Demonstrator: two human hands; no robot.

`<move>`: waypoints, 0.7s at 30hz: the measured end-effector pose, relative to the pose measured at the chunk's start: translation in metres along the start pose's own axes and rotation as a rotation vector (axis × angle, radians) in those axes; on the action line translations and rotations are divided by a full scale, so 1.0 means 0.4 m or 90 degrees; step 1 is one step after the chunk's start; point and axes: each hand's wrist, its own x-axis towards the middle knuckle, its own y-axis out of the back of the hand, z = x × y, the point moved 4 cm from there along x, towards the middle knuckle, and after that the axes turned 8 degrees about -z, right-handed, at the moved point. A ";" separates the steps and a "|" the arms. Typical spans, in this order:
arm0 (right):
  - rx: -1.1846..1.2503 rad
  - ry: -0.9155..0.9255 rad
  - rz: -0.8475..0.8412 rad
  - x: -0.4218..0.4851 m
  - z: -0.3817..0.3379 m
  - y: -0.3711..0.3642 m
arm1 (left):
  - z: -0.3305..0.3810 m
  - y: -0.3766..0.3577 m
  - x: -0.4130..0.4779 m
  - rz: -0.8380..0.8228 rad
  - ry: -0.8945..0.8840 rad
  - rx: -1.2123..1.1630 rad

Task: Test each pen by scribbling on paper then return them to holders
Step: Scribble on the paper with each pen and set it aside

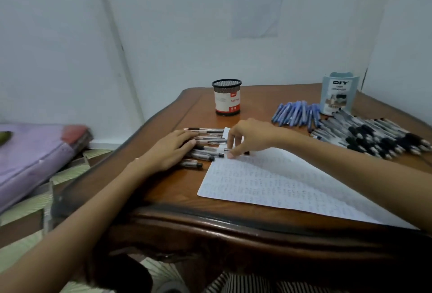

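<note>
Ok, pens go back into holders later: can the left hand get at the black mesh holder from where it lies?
Probably yes. The left hand rests flat on the clear pens, holding nothing, and only bare table lies between it and the mesh holder.

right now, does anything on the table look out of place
Nothing spilled or broken. No pens stick out of the mesh cup or DIY organizer; blue pens and black-grip pens lie in loose heaps.
</note>
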 end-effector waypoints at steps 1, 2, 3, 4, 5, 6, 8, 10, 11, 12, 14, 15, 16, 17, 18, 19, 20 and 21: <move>0.025 -0.005 -0.010 0.000 0.009 0.004 | 0.004 0.001 -0.001 0.002 -0.002 0.004; 0.057 -0.008 -0.014 -0.002 0.020 0.008 | 0.007 0.002 -0.001 0.002 -0.002 0.008; 0.101 -0.011 -0.009 -0.007 0.030 0.013 | 0.006 0.002 -0.001 0.001 -0.001 0.007; 0.161 -0.014 0.007 -0.015 0.043 0.020 | 0.007 0.002 0.001 -0.003 -0.001 0.006; 0.235 -0.016 0.031 -0.028 0.057 0.029 | 0.005 0.001 0.003 -0.008 -0.002 0.007; 0.316 -0.013 0.061 -0.044 0.072 0.039 | 0.005 -0.001 0.007 -0.013 -0.005 0.011; 0.486 0.022 0.125 -0.074 0.099 0.059 | 0.007 -0.003 0.012 -0.025 -0.004 0.018; 0.610 0.049 0.192 -0.094 0.122 0.074 | 0.008 -0.004 0.014 -0.037 0.003 0.022; 0.629 0.040 0.226 -0.101 0.132 0.079 | 0.008 -0.005 0.015 -0.040 0.007 0.021; 0.638 0.030 0.258 -0.104 0.140 0.082 | 0.008 -0.004 0.014 -0.043 0.011 0.020; 0.678 0.038 0.319 -0.106 0.147 0.083 | 0.009 -0.004 0.016 -0.052 0.022 0.028; 0.696 0.039 0.349 -0.105 0.151 0.081 | 0.010 -0.005 0.018 -0.060 0.030 0.039; 0.699 0.030 0.377 -0.103 0.156 0.078 | 0.011 -0.005 0.020 -0.069 0.041 0.055; 0.692 0.013 0.401 -0.102 0.162 0.075 | 0.011 -0.005 0.023 -0.075 0.055 0.069; 0.682 -0.008 0.416 -0.100 0.169 0.072 | 0.013 -0.004 0.027 -0.077 0.067 0.077; 0.674 -0.026 0.421 -0.098 0.175 0.068 | 0.016 -0.003 0.031 -0.076 0.073 0.077; 0.671 -0.039 0.417 -0.097 0.183 0.063 | 0.023 -0.001 0.038 -0.073 0.069 0.073; 0.675 -0.045 0.403 -0.096 0.186 0.058 | 0.031 0.000 0.045 -0.071 0.057 0.068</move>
